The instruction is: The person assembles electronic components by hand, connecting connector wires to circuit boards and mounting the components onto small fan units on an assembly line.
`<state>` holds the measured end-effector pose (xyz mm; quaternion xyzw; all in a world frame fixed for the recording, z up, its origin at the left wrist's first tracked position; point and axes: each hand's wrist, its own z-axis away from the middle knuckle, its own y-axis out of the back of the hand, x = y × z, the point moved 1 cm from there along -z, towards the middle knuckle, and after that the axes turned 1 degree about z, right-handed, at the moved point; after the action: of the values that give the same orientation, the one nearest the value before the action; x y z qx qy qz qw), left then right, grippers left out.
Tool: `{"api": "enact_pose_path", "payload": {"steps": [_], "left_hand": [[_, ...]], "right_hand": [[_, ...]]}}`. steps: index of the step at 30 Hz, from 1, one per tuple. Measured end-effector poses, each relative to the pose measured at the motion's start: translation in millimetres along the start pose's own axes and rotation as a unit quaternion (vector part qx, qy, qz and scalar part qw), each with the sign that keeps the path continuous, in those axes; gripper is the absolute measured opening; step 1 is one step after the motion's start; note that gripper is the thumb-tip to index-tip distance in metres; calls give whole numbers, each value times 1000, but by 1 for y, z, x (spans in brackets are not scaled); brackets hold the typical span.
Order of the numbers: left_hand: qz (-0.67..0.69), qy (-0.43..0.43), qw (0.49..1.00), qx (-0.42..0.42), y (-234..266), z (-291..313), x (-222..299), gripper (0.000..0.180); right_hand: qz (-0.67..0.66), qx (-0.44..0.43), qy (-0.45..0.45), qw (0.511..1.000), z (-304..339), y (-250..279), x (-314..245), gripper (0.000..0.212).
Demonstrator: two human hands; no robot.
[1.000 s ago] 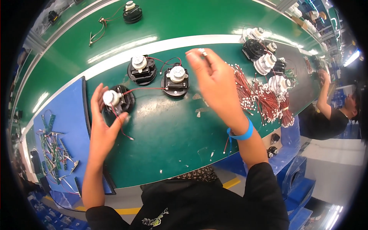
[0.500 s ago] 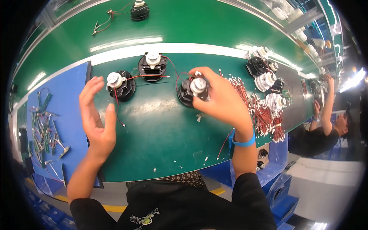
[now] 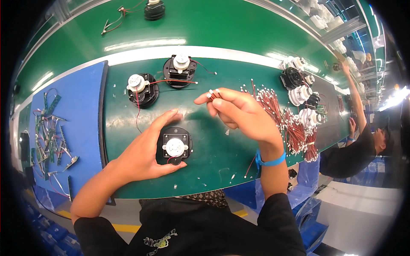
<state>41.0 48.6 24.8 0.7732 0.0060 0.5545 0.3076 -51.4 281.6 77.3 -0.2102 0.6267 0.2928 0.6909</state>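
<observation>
My left hand (image 3: 147, 149) curves around a black motor unit (image 3: 176, 137) with a round white motor on top. Its thumb lies along the near edge, while the index finger reaches past the far side. Raised to the right of it, my right hand (image 3: 243, 113) pinches several short red-and-black wires with white connectors (image 3: 210, 95) between thumb and fingers. Two similar motor units, one at the left (image 3: 147, 97) and another farther back (image 3: 176, 79), stand on the green table with wires trailing from them.
A wire pile (image 3: 294, 132) lies on the right, beside stacked white and black motor units (image 3: 301, 94). Small circuit boards (image 3: 53, 141) lie on a blue mat (image 3: 85, 128) at left. Another person (image 3: 354, 149) works at far right. Blue bins (image 3: 309, 217) stand below the table.
The motor unit that was in my right hand now sits nearer and farther left, within my left hand. The right hand now pinches wires, and the left hand has moved right and nearer.
</observation>
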Motion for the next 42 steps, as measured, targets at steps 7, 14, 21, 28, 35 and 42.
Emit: {"api": "enact_pose_path", "payload": {"steps": [7, 14, 21, 28, 35, 42], "left_hand": [[36, 61, 997, -21, 2, 1, 1, 101], [52, 81, 995, 38, 2, 3, -1, 98], [41, 97, 994, 35, 2, -1, -3, 97], [36, 100, 993, 43, 2, 1, -4, 99], [45, 111, 992, 49, 0, -3, -5, 99], [18, 117, 992, 52, 0, -1, -5, 99]], "right_hand": [[-104, -8, -103, 989, -1, -6, 7, 18], [-96, 44, -70, 992, -4, -14, 13, 14], [-100, 56, -53, 992, -5, -24, 25, 8], [-2, 9, -32, 999, -11, -27, 36, 8], [71, 8, 8, 997, -10, -28, 43, 13], [109, 9, 25, 994, -11, -31, 43, 17]]}}
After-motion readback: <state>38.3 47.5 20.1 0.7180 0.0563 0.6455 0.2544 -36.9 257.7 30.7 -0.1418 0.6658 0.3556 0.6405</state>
